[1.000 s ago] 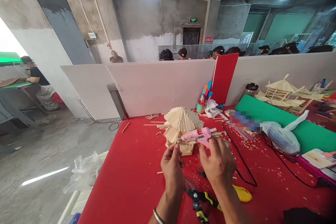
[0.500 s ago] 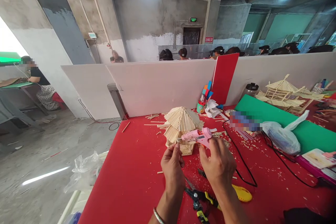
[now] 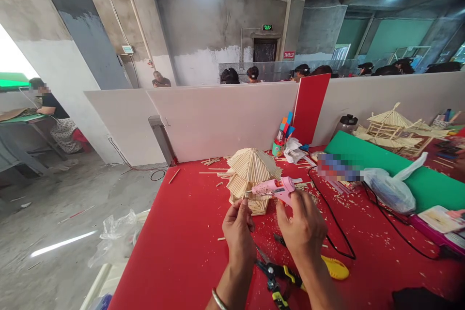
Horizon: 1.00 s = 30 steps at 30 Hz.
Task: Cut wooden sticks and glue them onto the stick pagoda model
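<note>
My right hand (image 3: 303, 220) is closed round the handle of a pink glue gun (image 3: 271, 187), whose nozzle points left. Close to that nozzle, my left hand (image 3: 240, 223) pinches something small between thumb and fingers; what it is cannot be made out. Behind both hands stands a small model pavilion (image 3: 254, 164) built of pale wooden sticks, with a tiered, pointed roof. The gun and fingertips hide part of its lower front. On the red table below the hands lie pliers (image 3: 272, 271) with black and yellow handles.
A yellow-handled tool (image 3: 336, 268) lies by my right forearm. The glue gun's black cable (image 3: 339, 242) loops across the right side. Farther right are a green board (image 3: 381, 169), a plastic bag (image 3: 390, 191) and another stick model (image 3: 394, 126). A white partition (image 3: 225, 121) runs behind the table.
Hardly anything differs. The glue gun has shifted very slightly to the right, while both hands keep almost the same place and grip.
</note>
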{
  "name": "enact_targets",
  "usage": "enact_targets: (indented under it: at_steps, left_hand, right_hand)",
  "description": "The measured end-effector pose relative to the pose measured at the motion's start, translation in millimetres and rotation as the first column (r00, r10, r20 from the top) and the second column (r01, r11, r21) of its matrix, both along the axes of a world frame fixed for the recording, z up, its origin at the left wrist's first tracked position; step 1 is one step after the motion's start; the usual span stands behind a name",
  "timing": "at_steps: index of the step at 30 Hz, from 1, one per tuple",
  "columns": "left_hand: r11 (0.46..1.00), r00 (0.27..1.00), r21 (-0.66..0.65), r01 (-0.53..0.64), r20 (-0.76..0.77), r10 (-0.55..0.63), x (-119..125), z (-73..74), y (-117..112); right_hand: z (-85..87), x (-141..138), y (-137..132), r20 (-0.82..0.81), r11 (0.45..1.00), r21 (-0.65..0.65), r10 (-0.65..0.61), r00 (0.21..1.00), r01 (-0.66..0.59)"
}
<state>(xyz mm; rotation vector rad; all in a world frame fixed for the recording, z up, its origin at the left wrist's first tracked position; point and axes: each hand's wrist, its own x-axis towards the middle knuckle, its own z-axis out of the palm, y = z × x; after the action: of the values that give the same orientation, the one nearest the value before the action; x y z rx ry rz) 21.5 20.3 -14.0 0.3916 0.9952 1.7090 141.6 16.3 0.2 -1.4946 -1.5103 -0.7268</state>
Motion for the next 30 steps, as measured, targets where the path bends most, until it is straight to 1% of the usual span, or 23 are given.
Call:
enact_targets:
  at_steps: [5,9,13,16,18,20,22,25,30]
  left_hand:
    - [1.0,1.0,0.001,-0.019,-0.023,0.019,1,-0.1,-1]
    - [1.0,1.0,0.0,-0.016,-0.011,0.016,1,0.5,-1]
    - [1.0,0.998,-0.018,0.0,0.065,0.001,1,2.8,-2]
    - [0.997,0.982,-0.052,0.049,0.185,-0.038,0,6.1,-3]
    - [0.991,0.948,-0.066,0.115,0.306,-0.089,-2,8.8,-3]
    - [0.981,0.896,-0.067,0.184,0.423,-0.139,-4,11.7,-4]
    - [0.973,0.848,-0.051,0.227,0.502,-0.171,-6,14.5,-5]
    - [0.966,0.798,-0.03,0.258,0.571,-0.195,-8,17.7,-5]
    - [0.96,0.739,-0.047,0.275,0.649,-0.18,-9,18.8,-5]
  right_hand:
    - [0.3,0,-1,0.001,1.0,-0.019,0.009,1.0,-0.009]
    - [-0.2,-1,-1,-0.004,1.0,-0.027,0.015,1.0,-0.015]
    - [-0.5,0,-1,-0.003,1.0,-0.02,0.011,1.0,-0.011]
    - [-0.6,0,-1,0.0,1.0,-0.025,0.006,1.0,-0.006]
    - [-0.5,0,-1,0.0,1.0,-0.03,0.008,1.0,-0.008]
    - [-0.5,-1,-1,-0.004,1.0,-0.028,0.009,1.0,-0.009]
    - [-0.6,-1,-1,-0.006,1.0,-0.024,0.009,1.0,-0.009]
    - [-0.9,-1,-1,-0.009,1.0,-0.024,0.01,1.0,-0.01]
    - [-1.2,-1,-1,-0.012,1.0,-0.013,0.011,1.0,-0.011]
